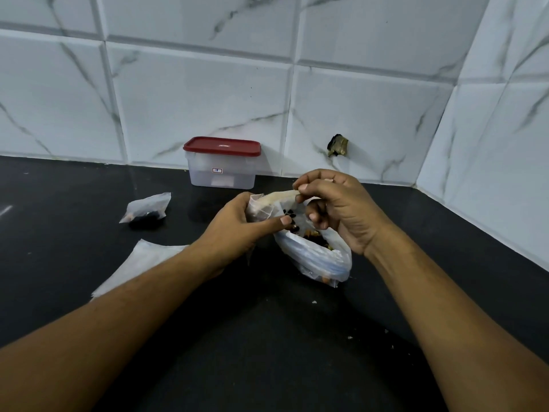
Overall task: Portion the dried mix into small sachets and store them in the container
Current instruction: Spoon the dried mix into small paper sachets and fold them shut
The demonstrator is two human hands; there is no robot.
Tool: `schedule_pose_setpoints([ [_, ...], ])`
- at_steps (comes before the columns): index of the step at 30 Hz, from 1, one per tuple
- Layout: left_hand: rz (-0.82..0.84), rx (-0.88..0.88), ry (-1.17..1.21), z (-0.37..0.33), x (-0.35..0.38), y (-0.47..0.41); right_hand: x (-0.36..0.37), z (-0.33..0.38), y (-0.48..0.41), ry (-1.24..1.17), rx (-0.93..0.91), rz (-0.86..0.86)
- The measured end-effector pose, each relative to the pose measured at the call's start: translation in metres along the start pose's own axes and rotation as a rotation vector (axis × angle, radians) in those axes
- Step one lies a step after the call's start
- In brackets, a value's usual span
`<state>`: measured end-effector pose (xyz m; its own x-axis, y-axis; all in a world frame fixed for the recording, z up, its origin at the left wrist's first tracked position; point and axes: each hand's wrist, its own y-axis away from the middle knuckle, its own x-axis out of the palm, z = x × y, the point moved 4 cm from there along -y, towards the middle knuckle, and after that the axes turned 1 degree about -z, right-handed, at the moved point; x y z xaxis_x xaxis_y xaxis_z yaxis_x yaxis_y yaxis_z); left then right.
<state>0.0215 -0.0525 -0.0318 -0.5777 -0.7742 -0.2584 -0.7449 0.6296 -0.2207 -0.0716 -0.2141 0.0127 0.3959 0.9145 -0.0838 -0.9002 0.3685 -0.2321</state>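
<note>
While a sachet is gripped by the left hand and pinched at its edge by the right hand above the dried-mix bag, filling is judged next (the container stands lidded behind).
</note>
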Motion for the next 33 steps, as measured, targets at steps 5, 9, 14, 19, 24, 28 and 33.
schedule_pose_setpoints([
  [5,0.007,-0.004,0.038,0.002,0.000,-0.002,0.003,-0.003,0.001,0.067,0.023,0.005],
  [9,0.017,-0.001,0.053,0.002,-0.001,-0.002,-0.006,-0.003,-0.002,-0.029,0.049,-0.104],
  [14,0.006,0.012,0.051,0.001,-0.001,-0.002,-0.008,-0.005,-0.002,-0.051,0.050,-0.146],
  [19,0.014,-0.005,0.035,0.004,-0.002,-0.004,-0.012,-0.001,-0.003,-0.070,0.029,-0.175],
  [24,-0.008,-0.016,0.058,0.006,-0.002,-0.005,-0.026,0.000,-0.005,-0.126,0.022,-0.290],
  [28,-0.012,-0.022,0.057,0.006,-0.001,-0.005,-0.042,-0.005,-0.006,-0.027,0.039,-0.404],
  [33,-0.030,-0.011,0.022,0.006,-0.002,-0.006,-0.048,-0.023,-0.009,0.231,0.131,-0.362],
])
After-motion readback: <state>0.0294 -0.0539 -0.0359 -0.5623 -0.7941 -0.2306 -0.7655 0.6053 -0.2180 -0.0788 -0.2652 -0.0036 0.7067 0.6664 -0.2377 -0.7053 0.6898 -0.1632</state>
